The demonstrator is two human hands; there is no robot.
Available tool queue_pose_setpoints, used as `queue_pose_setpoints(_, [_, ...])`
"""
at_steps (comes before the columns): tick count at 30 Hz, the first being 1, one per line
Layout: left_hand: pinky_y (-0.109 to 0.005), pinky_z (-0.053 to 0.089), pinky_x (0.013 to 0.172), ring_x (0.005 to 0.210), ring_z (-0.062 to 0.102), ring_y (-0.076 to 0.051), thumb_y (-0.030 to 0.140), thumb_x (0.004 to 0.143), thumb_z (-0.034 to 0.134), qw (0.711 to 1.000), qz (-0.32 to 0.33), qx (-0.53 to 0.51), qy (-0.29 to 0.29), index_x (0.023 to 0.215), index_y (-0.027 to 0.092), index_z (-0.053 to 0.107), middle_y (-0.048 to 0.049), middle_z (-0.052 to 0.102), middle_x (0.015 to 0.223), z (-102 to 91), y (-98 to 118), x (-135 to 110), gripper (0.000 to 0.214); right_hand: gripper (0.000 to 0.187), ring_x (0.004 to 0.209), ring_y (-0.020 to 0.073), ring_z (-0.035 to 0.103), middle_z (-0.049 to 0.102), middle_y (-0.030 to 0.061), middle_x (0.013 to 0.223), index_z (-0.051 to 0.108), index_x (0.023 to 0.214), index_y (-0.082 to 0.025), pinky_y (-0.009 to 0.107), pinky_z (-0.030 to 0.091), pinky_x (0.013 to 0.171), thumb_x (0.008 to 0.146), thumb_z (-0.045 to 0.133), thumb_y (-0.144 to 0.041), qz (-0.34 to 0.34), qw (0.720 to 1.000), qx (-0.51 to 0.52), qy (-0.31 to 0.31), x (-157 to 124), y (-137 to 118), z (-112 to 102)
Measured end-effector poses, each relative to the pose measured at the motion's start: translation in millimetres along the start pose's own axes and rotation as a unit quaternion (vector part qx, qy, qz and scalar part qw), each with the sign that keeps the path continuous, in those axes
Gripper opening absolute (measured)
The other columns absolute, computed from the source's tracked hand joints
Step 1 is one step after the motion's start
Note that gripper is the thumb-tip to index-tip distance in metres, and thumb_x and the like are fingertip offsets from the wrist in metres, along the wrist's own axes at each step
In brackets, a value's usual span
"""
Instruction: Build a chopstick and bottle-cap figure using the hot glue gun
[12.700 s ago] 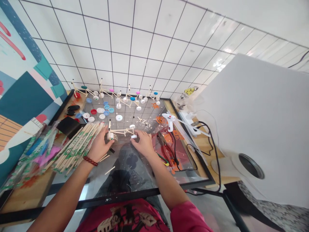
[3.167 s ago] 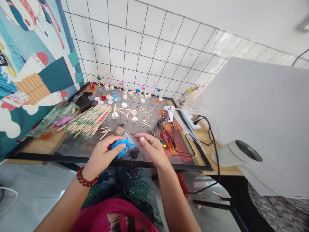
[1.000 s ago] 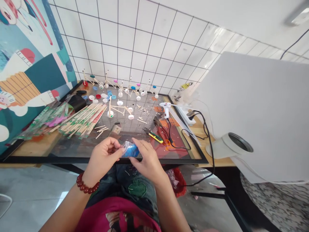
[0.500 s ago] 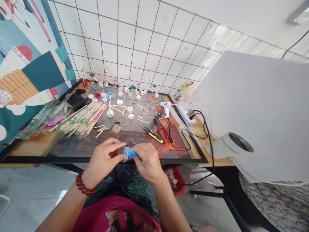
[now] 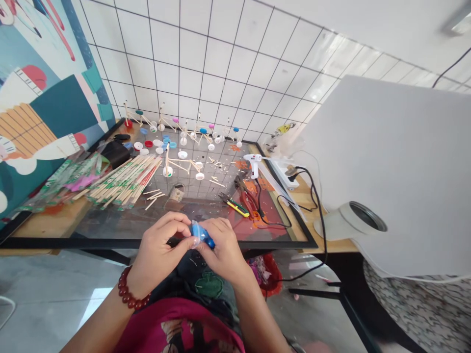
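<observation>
Above the table's front edge, a small clear plastic packet with something blue inside [image 5: 200,234] is held between both hands. My left hand [image 5: 162,245], with a red bead bracelet at the wrist, pinches its left end between thumb and fingers. My right hand [image 5: 222,245] is closed around the right side, thumb below and fingers over the top. Behind the hands stands a small bicycle-like model [image 5: 184,165] of wooden sticks and white bottle caps. Short cut sticks [image 5: 154,196] lie to its left front.
Packaged chopsticks [image 5: 127,181] lie left, with bottle caps [image 5: 158,143] behind. More stick models line the wall. To the right are pliers [image 5: 246,196], a yellow-green cutter [image 5: 235,206], a white glue gun [image 5: 253,164] with its cord, and a power strip [image 5: 287,176]. A red bin [image 5: 272,274] stands below.
The packet has turned, its right end now pointing lower and showing more blue. My left fingers have curled in closer around its left end.
</observation>
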State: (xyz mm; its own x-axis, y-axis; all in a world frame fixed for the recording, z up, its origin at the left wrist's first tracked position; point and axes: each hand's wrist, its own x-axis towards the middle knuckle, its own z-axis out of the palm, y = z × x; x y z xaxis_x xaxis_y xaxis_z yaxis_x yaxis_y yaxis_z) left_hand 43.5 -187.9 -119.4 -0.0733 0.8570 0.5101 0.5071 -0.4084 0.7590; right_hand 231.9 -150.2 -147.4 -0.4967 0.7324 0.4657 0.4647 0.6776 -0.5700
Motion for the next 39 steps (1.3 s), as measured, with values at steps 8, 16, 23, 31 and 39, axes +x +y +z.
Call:
queue_pose_setpoints(8, [-0.021,0.063,0.081,0.087,0.077,-0.015,0.020,0.089,0.080,0.997,0.042,0.040,-0.050,0.101,0.023,0.079,-0.0028,0.080,0.102,-10.2,4.8,-0.7,0.013,0.020,0.084,0.0184,0.068,0.078,0.0004,0.088,0.065,0.091,-0.025,0.042,0.043,0.097,0.102,0.052,-0.015,-0.042,0.999,-0.028,0.019,-2.9,3.4,5.3])
queue_pose_setpoints(16, [-0.026,0.064,0.084,0.084,0.077,-0.017,0.012,0.092,0.064,0.975,0.157,0.156,-0.028,0.098,0.021,0.076,-0.0044,0.079,0.094,-4.8,9.3,-3.3,0.016,0.023,0.084,0.0181,0.067,0.079,0.0001,0.089,0.066,0.096,-0.025,0.042,0.041,0.104,0.094,0.051,-0.007,-0.081,0.992,-0.091,0.040,-4.8,4.1,8.7])
queue_pose_setpoints(23, [-0.023,0.061,0.079,0.078,0.077,-0.015,0.005,0.090,0.061,0.976,0.157,0.150,0.007,0.085,0.019,0.073,-0.0031,0.080,0.085,3.4,3.9,-6.0,0.019,0.019,0.085,0.0192,0.071,0.079,0.0024,0.092,0.068,0.102,-0.022,0.042,0.045,0.104,0.089,0.060,-0.012,-0.042,0.994,-0.090,0.046,-9.5,-1.4,20.2])
queue_pose_setpoints(31, [-0.020,0.061,0.063,0.066,0.074,-0.014,0.012,0.076,0.073,0.986,-0.104,-0.129,-0.031,0.074,0.020,0.082,-0.0023,0.081,0.076,9.4,1.6,-3.9,0.011,0.022,0.078,0.0177,0.073,0.081,-0.0001,0.087,0.070,0.104,-0.026,0.043,0.050,0.101,0.095,0.057,-0.011,-0.068,0.989,-0.018,0.130,-13.4,-6.0,11.9])
queue_pose_setpoints(39, [-0.016,0.062,0.060,0.066,0.073,-0.011,0.015,0.051,0.099,0.759,-0.420,-0.490,0.085,0.081,0.021,0.086,-0.0028,0.081,0.076,0.5,-4.1,9.2,0.033,0.022,0.076,0.0143,0.066,0.070,-0.0022,0.085,0.067,0.107,-0.027,0.027,0.054,0.073,0.090,0.076,-0.038,0.228,0.825,0.438,0.273,-4.7,8.7,9.0])
